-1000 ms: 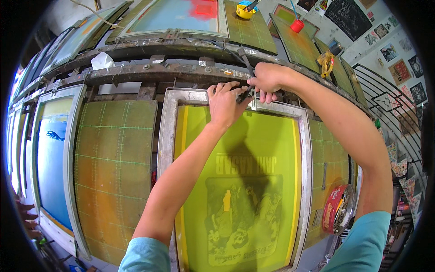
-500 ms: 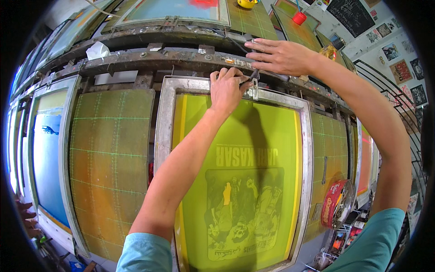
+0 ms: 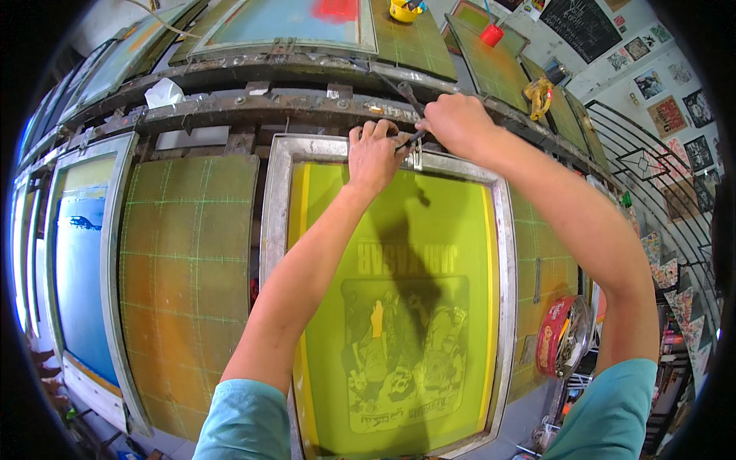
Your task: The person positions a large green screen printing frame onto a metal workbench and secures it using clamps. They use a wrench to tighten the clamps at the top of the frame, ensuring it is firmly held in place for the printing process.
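A screen-printing frame [image 3: 504, 253] with yellow-green mesh lies in front of me. Its far edge meets a metal clamp [image 3: 415, 159] on the dark rail. My left hand [image 3: 373, 157] rests over that edge with fingers curled at the clamp, thumb side against a dark piece there; what it pinches is partly hidden. My right hand [image 3: 458, 123] is closed round a dark metal tool [image 3: 407, 92], wrench-like, whose knobbed end sticks out beyond the fingers. The tool's lower part reaches toward the clamp beside my left fingers.
Green-lined printing boards [image 3: 188, 291] flank the frame, and another screen [image 3: 80, 253] stands at far left. A wrench [image 3: 537, 280] and a red round tin [image 3: 556, 337] full of small things lie at right. Across the rails are a yellow bowl [image 3: 404, 11] and a red cup [image 3: 491, 34].
My right hand has gone from outstretched fingers to a closed grip on the dark tool, turning its knobbed end up. My left hand stays at the clamp. The view has shifted slightly.
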Demonstrator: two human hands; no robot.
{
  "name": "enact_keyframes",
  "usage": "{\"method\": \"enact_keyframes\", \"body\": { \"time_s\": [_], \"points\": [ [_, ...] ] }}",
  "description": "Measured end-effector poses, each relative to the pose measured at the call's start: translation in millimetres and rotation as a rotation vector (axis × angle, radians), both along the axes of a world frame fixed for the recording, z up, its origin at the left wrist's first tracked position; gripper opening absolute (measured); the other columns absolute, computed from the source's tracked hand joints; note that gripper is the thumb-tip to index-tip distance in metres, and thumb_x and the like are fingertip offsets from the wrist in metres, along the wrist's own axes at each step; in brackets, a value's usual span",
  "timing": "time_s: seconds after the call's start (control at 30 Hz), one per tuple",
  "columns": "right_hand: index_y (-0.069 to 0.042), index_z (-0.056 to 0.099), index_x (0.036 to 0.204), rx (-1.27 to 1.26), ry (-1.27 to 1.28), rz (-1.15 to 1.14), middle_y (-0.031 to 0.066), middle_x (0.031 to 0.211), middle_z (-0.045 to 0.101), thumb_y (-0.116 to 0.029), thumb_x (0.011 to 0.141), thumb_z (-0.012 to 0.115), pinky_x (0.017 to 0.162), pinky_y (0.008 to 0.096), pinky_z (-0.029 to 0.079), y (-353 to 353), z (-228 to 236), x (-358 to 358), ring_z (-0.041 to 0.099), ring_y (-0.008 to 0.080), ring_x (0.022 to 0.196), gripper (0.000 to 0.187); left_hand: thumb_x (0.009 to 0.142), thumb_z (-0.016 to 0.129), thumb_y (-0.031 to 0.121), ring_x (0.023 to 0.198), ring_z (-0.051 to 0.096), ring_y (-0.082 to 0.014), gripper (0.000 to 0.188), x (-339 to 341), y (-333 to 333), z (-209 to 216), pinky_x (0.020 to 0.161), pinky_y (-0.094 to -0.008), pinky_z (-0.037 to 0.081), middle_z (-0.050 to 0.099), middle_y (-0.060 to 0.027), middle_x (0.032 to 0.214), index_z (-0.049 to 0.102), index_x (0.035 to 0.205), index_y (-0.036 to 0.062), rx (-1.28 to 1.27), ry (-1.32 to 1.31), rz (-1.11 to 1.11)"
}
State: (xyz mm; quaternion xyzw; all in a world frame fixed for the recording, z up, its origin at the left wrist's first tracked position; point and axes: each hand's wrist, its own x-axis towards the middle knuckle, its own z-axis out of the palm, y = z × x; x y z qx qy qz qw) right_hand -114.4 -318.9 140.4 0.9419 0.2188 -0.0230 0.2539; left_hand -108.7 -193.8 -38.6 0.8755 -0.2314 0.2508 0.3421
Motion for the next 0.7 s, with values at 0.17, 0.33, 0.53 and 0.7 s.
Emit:
{"method": "enact_keyframes", "body": {
  "time_s": [0.17,0.33,0.53,0.7],
  "points": [
    [-0.027,0.034,0.155,0.043,-0.176,0.617,0.0132,0.141,0.057,-0.027,0.097,0.060,0.100,0.0462,0.050,-30,35,31,0.065,0.0367,0.112,0.063,0.087,0.073,0.038,0.106,0.056,-0.0226,0.026,2,3,-5,0.093,-0.0428,0.039,0.062,0.0005,0.112,0.080,0.105,0.0206,-0.014,0.012,0.006],
    [-0.010,0.060,0.128,-0.523,-0.023,1.345,0.0145,0.133,0.063,-0.023,0.094,0.055,0.128,0.0444,0.019,-16,14,55,0.052,0.0306,0.134,0.037,0.088,0.073,0.039,0.107,0.056,-0.0238,0.025,0,2,0,0.092,-0.0439,0.040,0.062,0.0002,0.111,0.080,0.103,0.0211,0.001,0.034,-0.015],
    [-0.006,0.068,0.073,-0.444,0.305,0.760,0.0133,0.078,0.070,-0.032,0.090,0.061,0.092,0.0477,0.047,-12,-15,54,0.068,0.0319,0.092,0.032,0.071,0.084,0.054,0.113,0.056,-0.0264,0.072,-1,5,3,0.098,-0.0425,0.041,0.064,-0.0071,0.116,0.068,0.129,0.0148,-0.038,0.064,-0.054],
    [-0.002,0.071,0.072,-0.107,0.278,0.036,0.0231,0.084,0.072,-0.037,0.082,0.068,0.073,0.0514,0.056,18,-18,43,0.070,0.0419,0.086,0.036,0.066,0.084,0.062,0.112,0.058,-0.0280,0.084,2,15,8,0.098,-0.0419,0.042,0.066,-0.0107,0.116,0.066,0.130,0.0099,0.091,0.198,-0.048]
  ]
}}
